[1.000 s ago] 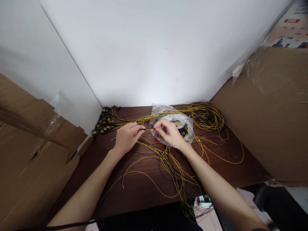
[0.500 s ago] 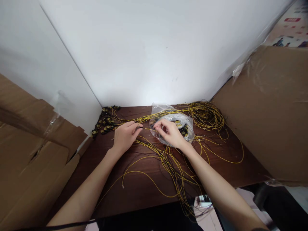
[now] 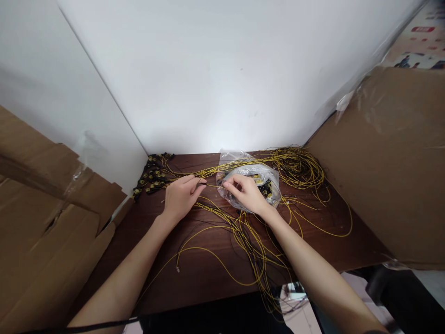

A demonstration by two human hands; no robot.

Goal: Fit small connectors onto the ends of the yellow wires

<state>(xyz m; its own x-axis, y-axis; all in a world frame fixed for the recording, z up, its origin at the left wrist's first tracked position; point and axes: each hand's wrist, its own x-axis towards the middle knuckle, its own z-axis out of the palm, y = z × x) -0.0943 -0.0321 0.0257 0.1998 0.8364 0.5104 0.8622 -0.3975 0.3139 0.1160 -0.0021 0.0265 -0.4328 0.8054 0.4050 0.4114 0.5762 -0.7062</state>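
A yellow wire (image 3: 213, 186) is stretched between my two hands above the dark wooden table. My left hand (image 3: 181, 195) pinches it, with a short black piece showing at the fingertips. On the other side, my right hand (image 3: 245, 192) has thumb and index finger closed on the wire's other visible part. Just beyond and under the right hand lies a clear plastic bag (image 3: 274, 178) holding small black and yellow parts. Loose yellow and black wires (image 3: 239, 227) trail from below the hands towards the table's front edge.
A coil of yellow and black wires (image 3: 299, 167) lies at the back right. Several black connectors with yellow parts (image 3: 153, 178) are heaped at the back left. Cardboard (image 3: 52, 222) stands on the left, and a cardboard box (image 3: 392, 162) on the right. A white wall (image 3: 222, 83) closes the back.
My right thumb and fingers have shifted slightly on the wire. The left hand and the things on the table look unchanged.
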